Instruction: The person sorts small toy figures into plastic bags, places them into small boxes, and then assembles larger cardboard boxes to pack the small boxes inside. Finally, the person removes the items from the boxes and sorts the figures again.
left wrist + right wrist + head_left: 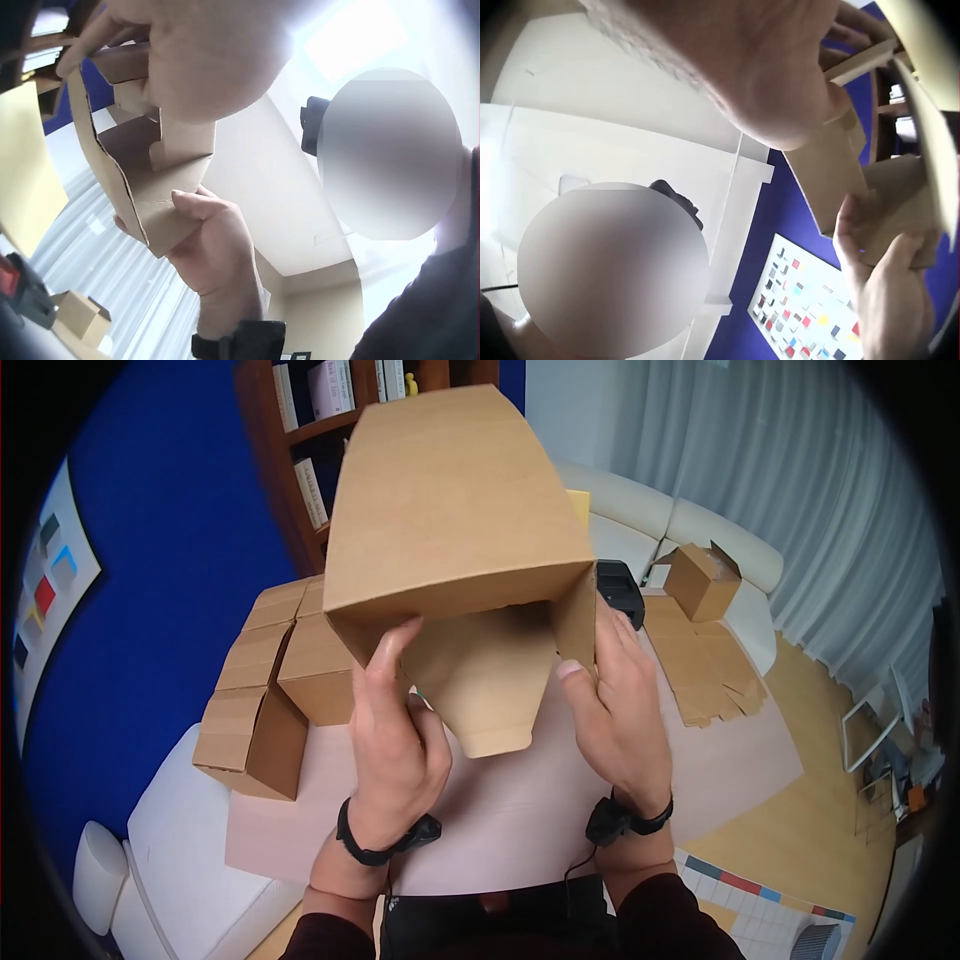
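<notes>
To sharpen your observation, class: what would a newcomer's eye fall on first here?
First, the large open cardboard box, held up at the centre between the left hand and the right hand. Next, the vivid blue wall at the left of the head view, with brown boxes nearby on the pinkish table.

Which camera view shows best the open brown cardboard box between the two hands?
The head view, because there the box shows a broad outer panel and its open end. The wrist views show its inside, partly covered by the left hand and right hand respectively.
</notes>
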The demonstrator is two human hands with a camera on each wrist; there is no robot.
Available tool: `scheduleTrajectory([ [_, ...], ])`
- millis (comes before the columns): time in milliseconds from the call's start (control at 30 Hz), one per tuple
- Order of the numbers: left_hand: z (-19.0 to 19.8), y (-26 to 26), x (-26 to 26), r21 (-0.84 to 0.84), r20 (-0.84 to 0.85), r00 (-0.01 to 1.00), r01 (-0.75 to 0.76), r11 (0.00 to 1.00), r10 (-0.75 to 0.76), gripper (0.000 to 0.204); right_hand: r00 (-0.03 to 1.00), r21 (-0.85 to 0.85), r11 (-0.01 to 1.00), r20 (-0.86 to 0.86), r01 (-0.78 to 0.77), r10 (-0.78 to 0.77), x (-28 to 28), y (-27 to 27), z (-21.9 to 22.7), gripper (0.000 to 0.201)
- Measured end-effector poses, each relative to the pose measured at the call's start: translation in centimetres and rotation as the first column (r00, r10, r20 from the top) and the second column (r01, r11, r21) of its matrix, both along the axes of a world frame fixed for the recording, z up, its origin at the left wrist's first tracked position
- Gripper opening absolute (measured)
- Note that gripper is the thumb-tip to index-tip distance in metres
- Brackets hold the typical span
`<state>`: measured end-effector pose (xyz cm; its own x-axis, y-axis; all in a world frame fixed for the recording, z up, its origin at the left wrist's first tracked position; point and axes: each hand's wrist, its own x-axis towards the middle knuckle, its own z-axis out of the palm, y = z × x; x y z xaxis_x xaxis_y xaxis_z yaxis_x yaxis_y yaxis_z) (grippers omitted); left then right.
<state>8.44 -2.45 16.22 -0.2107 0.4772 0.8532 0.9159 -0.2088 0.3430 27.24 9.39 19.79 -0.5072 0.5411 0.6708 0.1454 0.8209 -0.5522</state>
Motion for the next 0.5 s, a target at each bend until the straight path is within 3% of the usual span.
scheduleTrajectory([
  [67,0.2,0.0,0.0,-0.001,0.106,0.988,0.116,0.993,-0.116,0.073,1.0,0.072,0.997,-0.016,-0.018,0.019,-0.1,-0.1,-0.1,0.072],
  [133,0.1,-0.4,-0.3,0.006,0.171,0.973,0.156,0.988,-0.155,0.073,0.89,-0.073,0.911,-0.257,-0.405,0.376,-0.3,-0.1,-0.2,0.082],
  [167,0.1,-0.6,-0.5,0.015,0.232,0.953,0.195,0.981,-0.193,0.073,0.891,-0.073,0.911,-0.257,-0.405,0.375,-0.3,0.1,-0.3,0.082],
  [233,0.3,-1.1,-0.4,0.025,0.247,0.95,0.19,0.981,-0.191,0.074,0.746,-0.008,0.806,-0.384,-0.592,0.544,-0.3,0.9,-0.5,0.1],
  [367,0.8,-2.3,-0.5,0.083,0.42,0.856,0.293,0.953,-0.3,0.076,0.691,-0.046,0.781,-0.499,-0.623,0.522,-1.1,0.7,-0.4,0.106],
  [433,0.7,-2.2,-0.8,0.07,0.361,0.865,0.348,0.935,-0.349,0.078,0.76,-0.178,0.841,-0.551,-0.511,0.345,-1.5,-0.6,-0.1,0.103],
  [467,0.7,-2.0,-0.8,0.074,0.36,0.867,0.343,0.936,-0.346,0.078,0.755,-0.186,0.837,-0.561,-0.514,0.339,-1.8,0.0,-0.6,0.101],
  [500,0.7,-1.5,-0.5,0.089,0.236,0.935,0.25,0.964,-0.265,0.081,0.754,-0.183,0.835,-0.559,-0.518,0.345,-2.1,0.2,-1.0,0.101],
])
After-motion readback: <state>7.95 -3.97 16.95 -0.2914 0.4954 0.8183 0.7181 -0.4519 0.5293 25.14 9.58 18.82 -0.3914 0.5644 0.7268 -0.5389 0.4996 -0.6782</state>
